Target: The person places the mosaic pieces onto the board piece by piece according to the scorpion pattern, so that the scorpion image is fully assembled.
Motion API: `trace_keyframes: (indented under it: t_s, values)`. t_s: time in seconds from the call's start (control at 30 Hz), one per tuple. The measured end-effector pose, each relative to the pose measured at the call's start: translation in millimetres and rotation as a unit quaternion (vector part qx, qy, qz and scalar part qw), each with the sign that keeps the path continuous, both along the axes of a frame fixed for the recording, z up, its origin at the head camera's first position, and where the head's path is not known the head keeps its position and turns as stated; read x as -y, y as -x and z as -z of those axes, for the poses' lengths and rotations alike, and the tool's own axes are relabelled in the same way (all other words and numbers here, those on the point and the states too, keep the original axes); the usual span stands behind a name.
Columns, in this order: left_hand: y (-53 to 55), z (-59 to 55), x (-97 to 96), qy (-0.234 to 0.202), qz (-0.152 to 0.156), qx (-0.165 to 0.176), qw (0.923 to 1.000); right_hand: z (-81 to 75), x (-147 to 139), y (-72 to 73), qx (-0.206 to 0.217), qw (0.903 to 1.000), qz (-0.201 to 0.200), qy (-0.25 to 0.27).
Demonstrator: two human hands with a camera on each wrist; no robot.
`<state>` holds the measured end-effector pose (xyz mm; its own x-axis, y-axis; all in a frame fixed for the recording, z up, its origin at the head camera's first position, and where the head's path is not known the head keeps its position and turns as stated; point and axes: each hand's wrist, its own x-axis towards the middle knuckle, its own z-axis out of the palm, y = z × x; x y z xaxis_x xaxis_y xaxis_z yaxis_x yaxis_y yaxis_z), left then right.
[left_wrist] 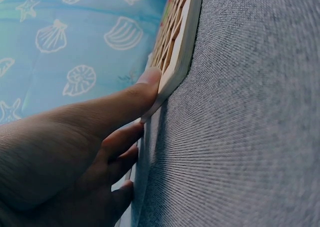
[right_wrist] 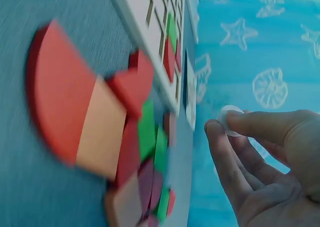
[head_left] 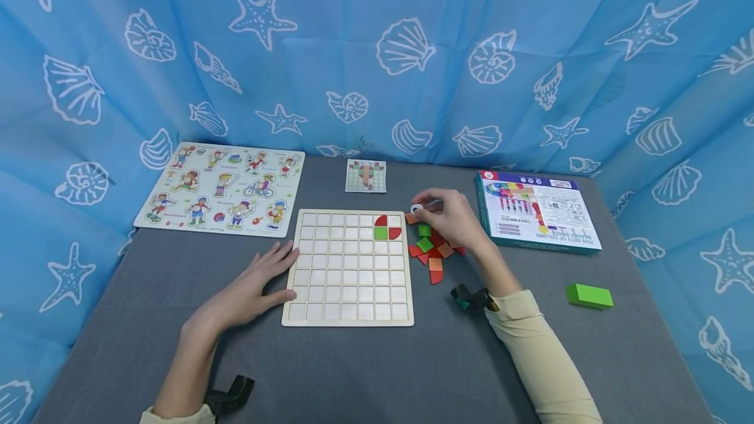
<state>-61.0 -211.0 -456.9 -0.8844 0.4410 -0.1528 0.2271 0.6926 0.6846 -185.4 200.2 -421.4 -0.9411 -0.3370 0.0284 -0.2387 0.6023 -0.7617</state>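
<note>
A light wooden grid board [head_left: 334, 278] lies on the grey table, with two red quarter-circle pieces [head_left: 394, 233] and a green square [head_left: 381, 233] in its upper right cells. My left hand [head_left: 250, 290] rests against the board's left edge, thumb and fingers extended; in the left wrist view the thumb touches the rim. My right hand [head_left: 453, 214] pinches a small white round piece with a dark centre [head_left: 416, 209] between thumb and index finger. It is above a loose pile of red, green and orange pieces [head_left: 434, 264] beside the board's right edge.
A small pattern card [head_left: 366, 176] lies behind the board. A picture puzzle board [head_left: 220, 188] is at the back left, and a flat printed box [head_left: 538, 211] at the back right. Farther right lies a green block [head_left: 590, 296]. A blue shell-print curtain [head_left: 353, 38] surrounds the table.
</note>
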Motion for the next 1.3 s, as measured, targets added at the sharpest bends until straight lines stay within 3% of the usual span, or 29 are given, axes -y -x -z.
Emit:
trace_keyframes:
  t_s: [0.23,0.47,0.67,1.1,1.3]
  values:
    - [-0.2,0.2,0.1,-0.001,-0.001,0.0,1.0,-1.1,32.1,1.2,-0.007,0.9995,-0.03,0.006]
    - [-0.1,-0.4,-0.4,-0.002,0.0,0.004,1.0,10.2,56.1,8.6,-0.012,0.998,-0.062,-0.005]
    - [-0.5,-0.4,-0.2,-0.004,0.002,0.0,1.0,17.5,74.1,13.9,-0.025,0.9971,-0.066,-0.027]
    - [-0.6,-0.2,0.8,-0.01,0.003,0.001,0.9999,18.0,93.3,18.1,-0.024,0.9909,-0.086,-0.1]
    - [-0.1,0.0,0.2,-0.007,0.005,-0.001,1.0,15.6,96.4,13.1,-0.035,0.9889,-0.086,-0.116]
